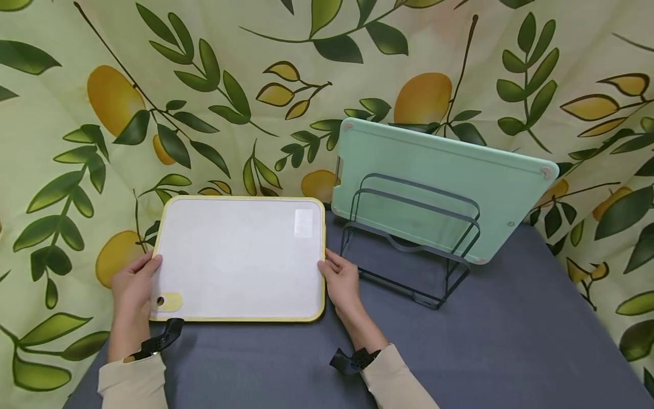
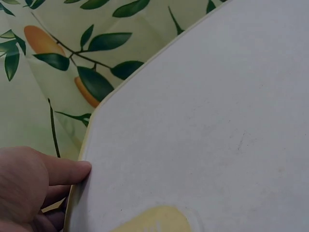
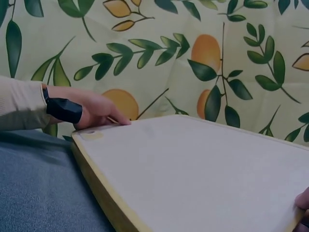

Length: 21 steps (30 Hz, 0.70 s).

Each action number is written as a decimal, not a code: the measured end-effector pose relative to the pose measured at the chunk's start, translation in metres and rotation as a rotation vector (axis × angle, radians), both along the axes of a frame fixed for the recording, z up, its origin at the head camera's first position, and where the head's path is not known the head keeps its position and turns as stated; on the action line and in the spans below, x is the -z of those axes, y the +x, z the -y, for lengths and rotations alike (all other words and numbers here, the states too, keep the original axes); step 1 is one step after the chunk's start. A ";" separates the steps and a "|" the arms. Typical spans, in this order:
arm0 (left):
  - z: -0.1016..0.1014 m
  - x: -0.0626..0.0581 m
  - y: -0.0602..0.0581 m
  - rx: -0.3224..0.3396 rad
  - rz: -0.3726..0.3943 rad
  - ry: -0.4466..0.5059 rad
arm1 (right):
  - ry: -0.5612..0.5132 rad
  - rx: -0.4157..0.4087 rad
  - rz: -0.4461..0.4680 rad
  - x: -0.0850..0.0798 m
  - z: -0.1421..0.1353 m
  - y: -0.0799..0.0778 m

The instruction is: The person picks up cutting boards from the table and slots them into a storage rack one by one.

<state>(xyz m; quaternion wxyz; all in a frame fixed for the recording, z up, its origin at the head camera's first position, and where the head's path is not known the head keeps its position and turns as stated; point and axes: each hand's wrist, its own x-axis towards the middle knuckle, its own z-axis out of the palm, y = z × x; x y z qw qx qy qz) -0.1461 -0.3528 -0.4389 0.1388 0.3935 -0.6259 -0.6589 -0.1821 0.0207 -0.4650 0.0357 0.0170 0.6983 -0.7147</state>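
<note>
A white cutting board [image 1: 237, 258] with a yellow rim spans the space between my two hands. The left hand [image 1: 134, 278] grips its left edge, the thumb [image 2: 77, 170] on the white face and the other fingers partly hidden behind the rim. On the opposite edge the right hand [image 1: 343, 281] pinches the board, its thumb on the face; only a bit of that thumb [image 3: 303, 199] shows in the right wrist view. A yellow patch with a hole [image 1: 170, 302] marks the lower left corner, and a pale label [image 1: 304, 223] the upper right. Whether the board's underside touches the table is unclear.
To the right, a dark wire rack [image 1: 409, 247] stands on the grey cloth-covered table [image 1: 511, 341]. A larger mint-green cutting board [image 1: 434, 165] leans in it, tilted. Behind hangs a leaf-and-fruit patterned curtain [image 1: 204, 130]. Each wrist wears a black strap.
</note>
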 end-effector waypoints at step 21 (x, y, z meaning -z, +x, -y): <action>-0.010 -0.034 0.004 -0.097 -0.234 0.034 | 0.039 -0.006 -0.011 -0.030 -0.014 0.006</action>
